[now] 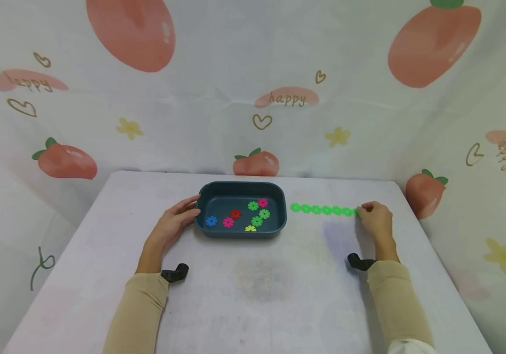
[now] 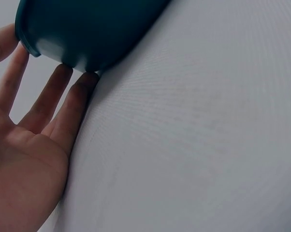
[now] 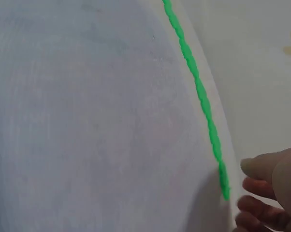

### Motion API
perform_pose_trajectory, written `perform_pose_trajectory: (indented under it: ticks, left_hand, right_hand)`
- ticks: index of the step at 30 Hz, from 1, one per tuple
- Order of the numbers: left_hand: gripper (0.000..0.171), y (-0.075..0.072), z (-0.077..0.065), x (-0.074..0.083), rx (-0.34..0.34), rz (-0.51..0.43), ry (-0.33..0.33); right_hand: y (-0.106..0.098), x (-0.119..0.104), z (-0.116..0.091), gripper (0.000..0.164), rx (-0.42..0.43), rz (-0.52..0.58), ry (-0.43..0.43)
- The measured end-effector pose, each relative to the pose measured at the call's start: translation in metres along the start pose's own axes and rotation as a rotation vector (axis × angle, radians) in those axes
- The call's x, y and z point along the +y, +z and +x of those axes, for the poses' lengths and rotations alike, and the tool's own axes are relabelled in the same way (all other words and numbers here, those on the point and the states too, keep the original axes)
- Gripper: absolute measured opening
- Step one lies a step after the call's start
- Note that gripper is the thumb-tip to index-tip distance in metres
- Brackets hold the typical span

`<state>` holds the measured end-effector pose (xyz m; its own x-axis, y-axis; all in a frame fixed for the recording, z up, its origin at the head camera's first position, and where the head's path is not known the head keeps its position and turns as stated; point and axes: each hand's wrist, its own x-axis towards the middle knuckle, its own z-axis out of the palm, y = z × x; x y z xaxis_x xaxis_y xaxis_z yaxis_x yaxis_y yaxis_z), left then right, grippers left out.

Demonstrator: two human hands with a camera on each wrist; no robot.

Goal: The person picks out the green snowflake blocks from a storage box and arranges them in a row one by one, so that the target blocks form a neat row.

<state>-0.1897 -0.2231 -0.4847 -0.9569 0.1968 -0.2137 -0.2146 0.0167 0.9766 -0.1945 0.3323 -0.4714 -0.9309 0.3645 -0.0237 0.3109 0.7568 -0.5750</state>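
Note:
In the head view a dark teal tray (image 1: pixel 240 235) holds several small flower-shaped discs: green ones (image 1: pixel 257 221), two pink ones (image 1: pixel 228 222), a red one (image 1: pixel 235 214), a blue one (image 1: pixel 210 221) and a yellow one (image 1: pixel 250 228). My left hand (image 1: pixel 171 226) rests its extended fingertips (image 2: pixel 63 72) against the tray's left wall. To the tray's right, a straight row of linked green flower discs (image 1: pixel 326 210) lies on the table. My right hand (image 1: pixel 376 220) is at the row's right end. In the right wrist view its loosely bent fingers (image 3: pixel 261 166) sit just beside the last disc, a small gap between them.
A white cloth covers the table (image 1: pixel 257 305). Behind it hangs a white curtain (image 1: pixel 217 93) printed with fruit, hearts and flowers. Black wrist cameras (image 1: pixel 175 273) are strapped at both sleeve cuffs.

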Motion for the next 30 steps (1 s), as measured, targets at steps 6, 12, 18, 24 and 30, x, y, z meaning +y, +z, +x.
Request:
perform_pose_trajectory:
  ticks: [6, 12, 18, 24, 30]
  left_hand:
    - [0.061, -0.001, -0.004, -0.001, 0.017, 0.023, -0.015]
    - [0.058, 0.0, -0.004, -0.002, 0.019, 0.03, -0.019]
    - [0.06, 0.003, -0.003, -0.001, 0.019, 0.024, -0.017]
    - [0.059, 0.004, -0.001, 0.0, 0.019, 0.02, -0.023]
    - [0.06, 0.004, -0.001, 0.002, 0.028, 0.04, -0.027]
  right_hand:
    - [0.002, -0.018, -0.002, 0.058, -0.03, -0.097, -0.055]
    - [0.004, -0.029, -0.003, 0.071, -0.056, -0.146, -0.128]
    - [0.007, -0.032, -0.005, 0.084, -0.114, -0.18, -0.18]
    - [0.007, -0.037, -0.006, 0.09, -0.135, -0.242, -0.242]
    - [0.01, -0.048, -0.008, 0.094, -0.148, -0.286, -0.303]
